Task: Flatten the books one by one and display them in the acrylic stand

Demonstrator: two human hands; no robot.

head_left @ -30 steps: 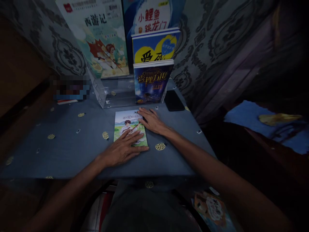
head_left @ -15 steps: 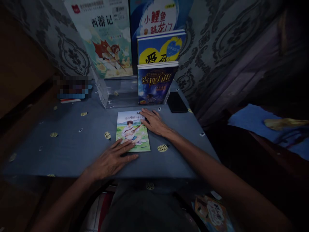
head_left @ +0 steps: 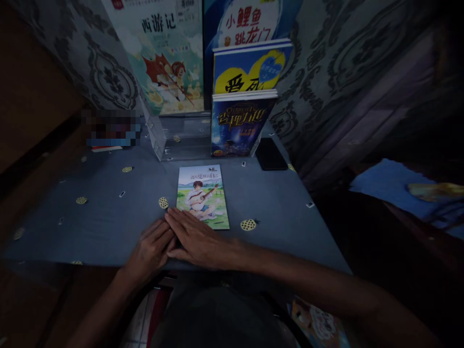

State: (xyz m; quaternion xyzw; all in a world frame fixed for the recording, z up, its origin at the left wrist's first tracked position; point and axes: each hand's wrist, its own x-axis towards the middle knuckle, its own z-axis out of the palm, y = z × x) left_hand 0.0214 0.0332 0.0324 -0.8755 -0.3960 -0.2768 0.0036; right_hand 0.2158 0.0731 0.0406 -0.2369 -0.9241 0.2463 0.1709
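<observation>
A thin book lies flat on the patterned tablecloth, its cover showing a seated figure with a guitar in a green meadow. Just in front of its lower left corner my two hands meet. My right hand is stretched out flat, its fingers pointing left and overlapping the book's bottom edge and the other hand's fingertips. Beneath those fingers rests my left hand, loosely extended on the cloth, its tips partly hidden. Neither hand holds anything.
Behind the book, a clear acrylic stand bears large picture books and a dark blue book. A black phone lies to its right. A small stack of books, partly pixelated, sits at the far left. Another book lies below the table.
My right hand has come off the book's upper right edge and moved down and left onto my left hand. My left hand has slid left off the cover. The book stays put.
</observation>
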